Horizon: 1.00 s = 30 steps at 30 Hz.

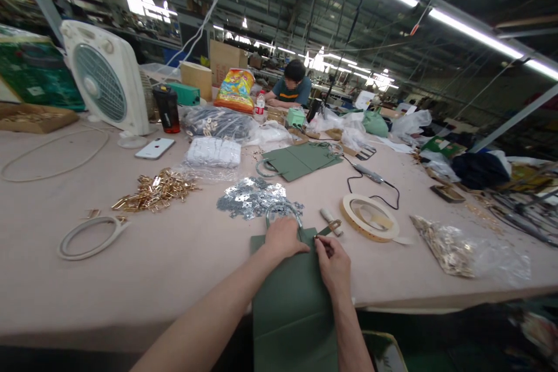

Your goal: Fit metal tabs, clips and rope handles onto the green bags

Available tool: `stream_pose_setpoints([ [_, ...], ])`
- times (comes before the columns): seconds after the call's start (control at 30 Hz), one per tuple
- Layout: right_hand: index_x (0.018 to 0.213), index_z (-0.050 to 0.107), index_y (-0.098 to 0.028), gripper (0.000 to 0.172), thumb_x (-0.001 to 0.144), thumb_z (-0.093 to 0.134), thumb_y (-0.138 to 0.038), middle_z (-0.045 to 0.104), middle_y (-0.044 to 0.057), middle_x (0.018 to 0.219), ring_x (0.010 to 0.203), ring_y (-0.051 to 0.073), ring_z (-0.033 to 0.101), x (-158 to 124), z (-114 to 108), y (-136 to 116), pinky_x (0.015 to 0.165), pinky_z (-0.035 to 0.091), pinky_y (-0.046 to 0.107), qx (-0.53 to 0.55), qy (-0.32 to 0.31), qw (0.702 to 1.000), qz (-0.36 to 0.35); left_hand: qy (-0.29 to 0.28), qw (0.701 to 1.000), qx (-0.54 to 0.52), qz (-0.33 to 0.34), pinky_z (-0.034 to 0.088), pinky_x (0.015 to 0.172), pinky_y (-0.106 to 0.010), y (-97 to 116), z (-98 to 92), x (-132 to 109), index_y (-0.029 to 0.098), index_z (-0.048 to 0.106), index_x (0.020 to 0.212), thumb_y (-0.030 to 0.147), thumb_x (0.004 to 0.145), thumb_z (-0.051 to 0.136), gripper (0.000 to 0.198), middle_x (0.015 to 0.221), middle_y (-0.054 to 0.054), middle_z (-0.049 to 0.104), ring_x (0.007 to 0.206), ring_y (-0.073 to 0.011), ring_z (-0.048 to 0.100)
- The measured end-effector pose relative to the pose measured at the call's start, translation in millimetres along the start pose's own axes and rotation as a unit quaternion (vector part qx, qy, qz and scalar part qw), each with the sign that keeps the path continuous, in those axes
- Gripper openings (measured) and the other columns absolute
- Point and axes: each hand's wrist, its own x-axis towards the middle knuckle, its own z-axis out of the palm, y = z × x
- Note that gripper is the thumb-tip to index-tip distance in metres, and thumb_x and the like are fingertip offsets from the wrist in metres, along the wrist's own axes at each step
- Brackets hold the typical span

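Observation:
A dark green bag panel [292, 308] with a rounded grey-green handle [283, 207] lies over the table's front edge. My left hand [284, 238] grips and presses on its upper part just below the handle, thumb stretched toward the right; its other fingers are partly hidden. At the panel's upper right corner, my right hand [333, 261] is closed in a pinch on something small and dark, too small to name. Beside those fingertips a short green strap with a gold buckle [335, 225] sticks out. Behind the handle is a pile of silver metal plates [248, 197].
Gold hardware [157, 190] and a tape roll [89, 238] lie left. Right are a larger tape roll [369, 218], a soldering-iron-like tool [368, 172] and a bag of metal parts [444, 247]. More green panels [300, 160], a fan [104, 78] and a person [290, 90] are farther back.

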Motion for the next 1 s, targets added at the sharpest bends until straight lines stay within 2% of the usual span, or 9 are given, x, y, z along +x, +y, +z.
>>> stream_pose_setpoints([
  [0.13, 0.101, 0.076, -0.019, 0.04, 0.09, 0.067, -0.056, 0.078, 0.011, 0.097, 0.082, 0.024, 0.072, 1, 0, 2, 0.078, 0.058, 0.036, 0.008, 0.001, 1.0, 0.006, 0.004, 1.0, -0.014, 0.016, 0.055, 0.096, -0.046, -10, 6.0, 3, 0.021, 0.072, 0.109, 0.07, 0.066, 0.083, 0.067, 0.117, -0.012, 0.073, 0.111, -0.0354, 0.068],
  [0.27, 0.105, 0.075, -0.018, 0.041, 0.091, 0.067, -0.056, 0.077, 0.011, 0.096, 0.079, 0.024, 0.072, -1, 0, 2, 0.074, 0.059, 0.036, 0.017, -0.005, 1.0, 0.014, 0.01, 0.999, -0.023, 0.025, 0.055, 0.095, -0.044, -14, 7.9, 1, 0.024, 0.072, 0.107, 0.068, 0.066, 0.084, 0.061, 0.117, -0.008, 0.073, 0.112, -0.0334, 0.067],
  [0.47, 0.104, 0.072, -0.019, 0.041, 0.092, 0.065, -0.057, 0.075, 0.009, 0.087, 0.072, 0.023, 0.071, -4, 2, -3, 0.07, 0.06, 0.036, 0.023, -0.004, 1.0, 0.01, 0.004, 0.999, -0.025, 0.029, 0.056, 0.092, -0.043, -13, 7.7, 1, 0.023, 0.071, 0.103, 0.067, 0.065, 0.084, 0.059, 0.113, -0.01, 0.073, 0.109, -0.0339, 0.068],
  [1.0, 0.101, 0.073, -0.019, 0.039, 0.095, 0.062, -0.056, 0.075, 0.011, 0.095, 0.079, 0.024, 0.07, -1, 7, 0, 0.073, 0.059, 0.038, -0.038, 0.002, 0.999, -0.032, -0.005, 0.999, -0.034, 0.03, 0.057, 0.089, -0.041, -14, 8.2, 1, 0.021, 0.071, 0.102, 0.067, 0.062, 0.085, 0.062, 0.11, -0.011, 0.075, 0.106, -0.034, 0.07],
])
